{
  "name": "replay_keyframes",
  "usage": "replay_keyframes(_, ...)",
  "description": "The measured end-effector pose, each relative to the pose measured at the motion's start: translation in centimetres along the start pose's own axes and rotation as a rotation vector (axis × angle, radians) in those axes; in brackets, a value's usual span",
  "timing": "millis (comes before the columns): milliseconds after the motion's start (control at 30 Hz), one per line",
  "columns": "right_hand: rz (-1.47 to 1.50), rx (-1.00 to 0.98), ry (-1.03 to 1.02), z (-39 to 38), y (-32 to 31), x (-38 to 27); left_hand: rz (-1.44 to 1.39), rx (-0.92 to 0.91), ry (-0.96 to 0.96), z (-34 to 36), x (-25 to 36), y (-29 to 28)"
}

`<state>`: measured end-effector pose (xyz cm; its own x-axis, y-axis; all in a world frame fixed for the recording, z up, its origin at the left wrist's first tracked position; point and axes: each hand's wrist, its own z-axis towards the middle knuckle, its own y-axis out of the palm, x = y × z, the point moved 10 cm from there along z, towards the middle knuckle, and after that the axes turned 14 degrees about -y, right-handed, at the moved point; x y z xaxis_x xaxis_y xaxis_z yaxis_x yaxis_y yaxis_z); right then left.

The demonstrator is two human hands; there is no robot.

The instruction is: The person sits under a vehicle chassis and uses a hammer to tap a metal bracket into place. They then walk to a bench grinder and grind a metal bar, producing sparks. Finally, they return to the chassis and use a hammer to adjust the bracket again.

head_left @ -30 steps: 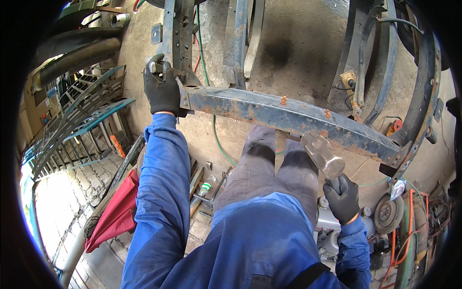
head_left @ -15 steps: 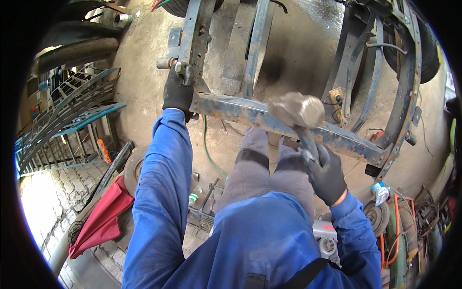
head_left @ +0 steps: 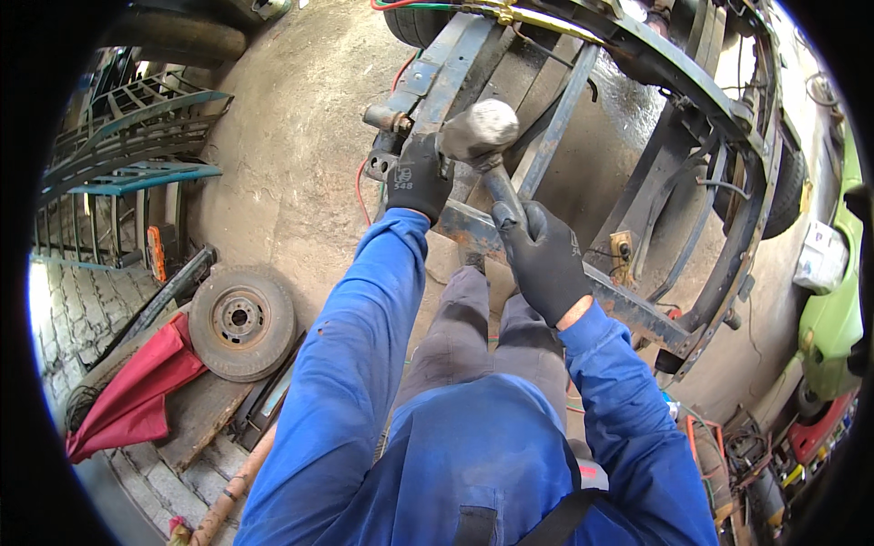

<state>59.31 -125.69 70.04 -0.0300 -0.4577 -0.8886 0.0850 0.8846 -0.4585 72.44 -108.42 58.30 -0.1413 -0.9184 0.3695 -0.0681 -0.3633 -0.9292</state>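
Observation:
A rusty blue-grey vehicle chassis frame lies in front of me. My right hand, in a black glove, is closed round the short handle of a heavy hammer. The hammer head hangs over the left corner of the frame, close beside my left hand. That hand, gloved too, is closed at the frame's corner; a bit of metal shows by its fingers, but its kind is unclear. Just beyond it, a short cylindrical fitting juts from the rail. The hammer head partly covers the work spot.
A loose wheel and a red cloth lie to my left, below a teal metal rack. Red and yellow hoses run across the far frame. A green body panel stands at the right. My legs are beside the near crossmember.
The hammer in my right hand has moved left and up, coming close to my left hand. The view has shifted, bringing the loose wheel and green panel further in. My left hand stays at the frame's corner.

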Motion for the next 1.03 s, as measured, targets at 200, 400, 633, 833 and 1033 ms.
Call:
replay_keyframes(200, 0.193, 0.137, 0.130, 0.0, -6.4, -4.0, -0.104, 0.046, -0.023, 0.2, 0.1, 0.1)
replay_keyframes(400, 0.723, 0.592, -0.276, 1.7, -12.6, -7.4, -0.042, -0.001, -0.052, 0.1, 0.0, 0.0)
replay_keyframes(633, -0.036, -0.020, 0.189, 0.2, 1.7, 2.5, 0.009, -0.152, 0.056, -0.9, 1.2, 1.5)
replay_keyframes(833, 0.048, 0.059, 0.209, -6.5, -3.4, 3.2, -0.069, -0.095, 0.107, -1.7, 1.7, 0.8)
replay_keyframes(1033, 0.376, 0.078, 0.519, -15.0, -4.9, 10.6, -0.407, -0.138, 0.024, 0.9, 4.1, -3.3)
